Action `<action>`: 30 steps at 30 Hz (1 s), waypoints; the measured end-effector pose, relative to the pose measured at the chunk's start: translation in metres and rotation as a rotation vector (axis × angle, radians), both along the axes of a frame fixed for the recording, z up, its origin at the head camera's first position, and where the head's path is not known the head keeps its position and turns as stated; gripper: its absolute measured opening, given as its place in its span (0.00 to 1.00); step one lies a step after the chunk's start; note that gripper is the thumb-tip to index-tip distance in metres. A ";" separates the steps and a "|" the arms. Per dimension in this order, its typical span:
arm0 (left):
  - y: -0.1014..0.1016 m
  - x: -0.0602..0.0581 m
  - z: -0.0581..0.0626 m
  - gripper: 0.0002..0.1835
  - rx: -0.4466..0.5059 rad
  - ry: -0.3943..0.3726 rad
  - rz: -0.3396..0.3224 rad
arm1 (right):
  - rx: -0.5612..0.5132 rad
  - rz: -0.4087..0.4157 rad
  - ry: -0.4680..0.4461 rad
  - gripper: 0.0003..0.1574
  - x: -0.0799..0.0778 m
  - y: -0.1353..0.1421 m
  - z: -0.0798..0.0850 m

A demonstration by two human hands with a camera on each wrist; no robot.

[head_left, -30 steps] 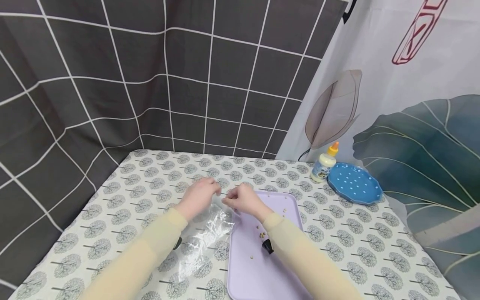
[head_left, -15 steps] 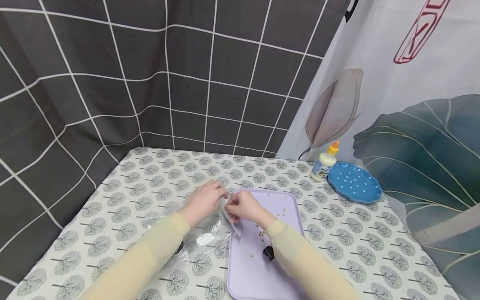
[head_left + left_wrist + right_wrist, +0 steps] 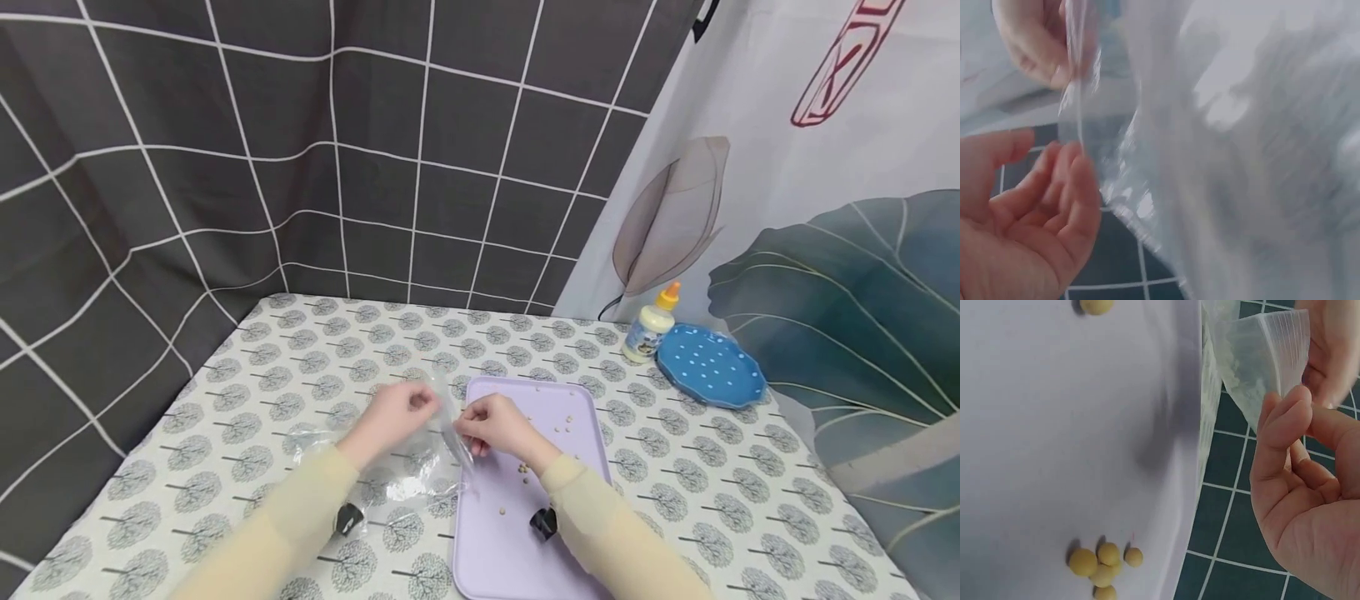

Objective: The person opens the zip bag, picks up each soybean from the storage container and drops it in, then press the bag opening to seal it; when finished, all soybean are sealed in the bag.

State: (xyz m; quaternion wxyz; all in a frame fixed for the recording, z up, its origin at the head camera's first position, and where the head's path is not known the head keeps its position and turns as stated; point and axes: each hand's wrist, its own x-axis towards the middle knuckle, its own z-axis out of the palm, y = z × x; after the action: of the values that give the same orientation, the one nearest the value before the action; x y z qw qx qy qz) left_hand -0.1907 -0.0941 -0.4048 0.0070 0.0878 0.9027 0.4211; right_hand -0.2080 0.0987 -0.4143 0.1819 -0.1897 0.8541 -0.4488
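A clear plastic zip bag (image 3: 412, 475) hangs between my hands, its lower part lying on the tablecloth. With thumb and fingertips my right hand (image 3: 498, 429) pinches the bag's edge, as the right wrist view also shows at the ribbed zip strip (image 3: 1282, 350). My left hand (image 3: 390, 412) is beside the bag; in the left wrist view its thumb stands apart from loosely bent fingers (image 3: 1079, 194) close to the bag's edge. Under my right forearm lies a lilac tray (image 3: 510, 550) with several small yellowish beans (image 3: 1083, 562) scattered on it.
At the back right stand a squeeze bottle (image 3: 647, 335) with an orange cap and a blue, white-dotted plate (image 3: 708, 367). A tree-print cloth (image 3: 300, 367) covers the table. A dark grid-patterned curtain (image 3: 375, 192) rises behind it.
My left hand has drawn slightly away from my right hand, with the thumb now apart from the fingers. The bag's edge now shows standing up between the hands.
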 end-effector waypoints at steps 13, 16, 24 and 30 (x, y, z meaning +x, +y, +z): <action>0.016 -0.002 -0.019 0.13 -0.004 -0.054 -0.099 | -0.157 -0.049 -0.172 0.10 0.006 0.002 -0.003; 0.014 -0.002 -0.020 0.13 0.012 -0.107 -0.104 | -0.160 -0.037 -0.194 0.10 0.007 0.000 -0.004; 0.012 0.000 -0.017 0.11 0.029 -0.196 -0.083 | -0.164 -0.029 -0.225 0.07 0.010 -0.003 -0.004; 0.015 0.003 -0.018 0.11 0.025 -0.172 -0.074 | -0.171 -0.001 -0.227 0.08 0.010 -0.002 -0.005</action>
State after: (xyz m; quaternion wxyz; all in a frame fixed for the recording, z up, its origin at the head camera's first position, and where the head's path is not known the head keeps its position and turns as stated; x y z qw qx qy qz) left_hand -0.1878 -0.0793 -0.4223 0.0989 0.0849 0.8895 0.4380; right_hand -0.1983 0.0968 -0.4197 0.2605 -0.1519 0.7868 -0.5385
